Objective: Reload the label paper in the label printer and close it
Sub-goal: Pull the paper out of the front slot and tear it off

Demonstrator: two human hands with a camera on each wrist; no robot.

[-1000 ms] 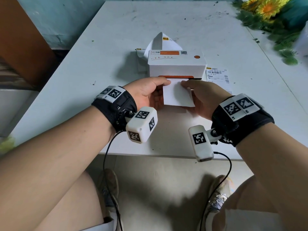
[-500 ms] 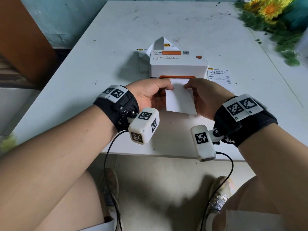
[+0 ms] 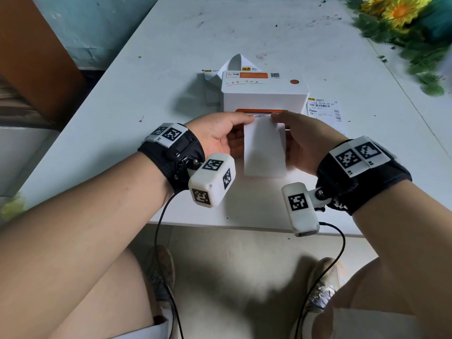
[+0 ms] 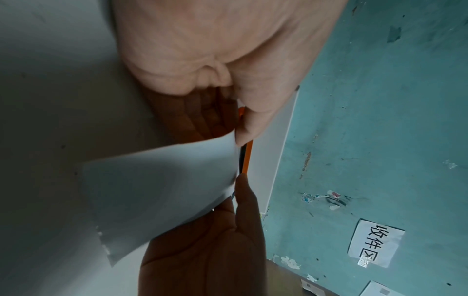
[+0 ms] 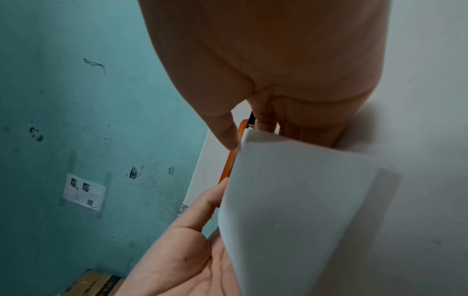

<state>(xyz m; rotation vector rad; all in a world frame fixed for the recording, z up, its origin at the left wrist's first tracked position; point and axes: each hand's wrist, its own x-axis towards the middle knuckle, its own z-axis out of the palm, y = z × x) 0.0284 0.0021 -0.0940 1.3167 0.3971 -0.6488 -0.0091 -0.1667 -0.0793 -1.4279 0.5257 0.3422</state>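
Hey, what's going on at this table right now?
A person sits at a white table with a closed white label printer. Both hands, left hand and right hand, pinch the top corners of a blank label sheet sticking out of the printer's orange front slot. A printed label lies beside it.

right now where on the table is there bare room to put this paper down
Bare table left of the printer, and far behind it. Crowded: both hands at the label paper in front, printed label right, flowers far right.
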